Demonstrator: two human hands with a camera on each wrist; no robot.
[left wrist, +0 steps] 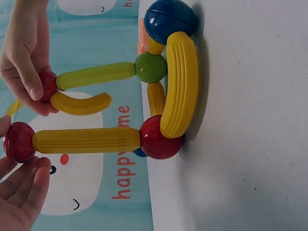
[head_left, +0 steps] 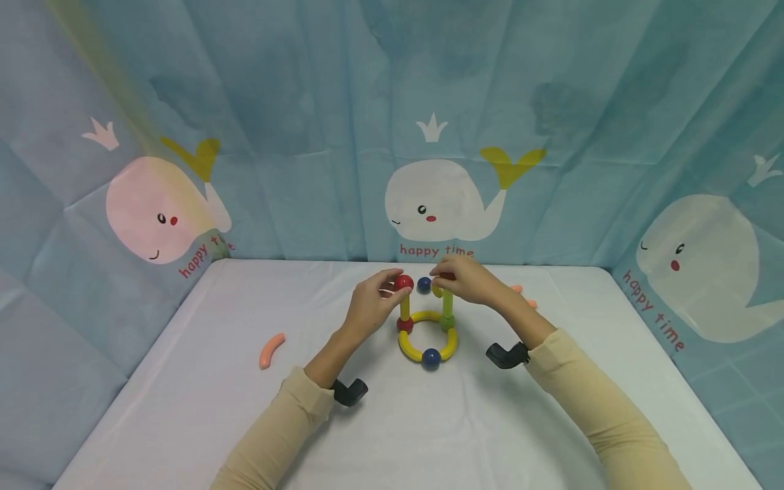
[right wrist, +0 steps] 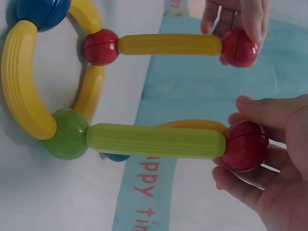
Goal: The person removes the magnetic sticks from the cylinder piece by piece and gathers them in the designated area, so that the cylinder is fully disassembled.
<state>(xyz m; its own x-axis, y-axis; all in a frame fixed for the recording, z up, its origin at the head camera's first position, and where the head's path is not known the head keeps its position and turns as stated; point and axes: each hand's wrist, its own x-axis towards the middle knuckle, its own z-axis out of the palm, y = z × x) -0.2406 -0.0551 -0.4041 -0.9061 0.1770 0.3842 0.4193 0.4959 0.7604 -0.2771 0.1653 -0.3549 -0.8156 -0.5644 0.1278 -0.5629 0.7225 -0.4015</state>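
A magnetic stick-and-ball construction stands on the table, its base a ring of yellow curved sticks (left wrist: 180, 86) joined by blue (head_left: 431, 358), red (left wrist: 161, 137) and green (right wrist: 67, 134) balls. At the left, my left hand (head_left: 370, 306) holds a red ball (left wrist: 19, 142) between thumb and fingers, on top of an upright straight yellow stick (left wrist: 86, 141). My right hand (head_left: 468, 280) grips another red ball (right wrist: 246, 146) at the top of the upright green stick (right wrist: 156, 141). From that ball a curved yellow stick (left wrist: 82, 104) hangs on the far side.
Another blue ball (head_left: 425, 285) lies behind the ring. An orange curved stick (head_left: 271, 351) is on the white table (head_left: 184, 408) at the left, and orange pieces (head_left: 531, 303) lie beyond the right forearm. Whale-printed curtains (head_left: 294, 204) stand at the back and sides.
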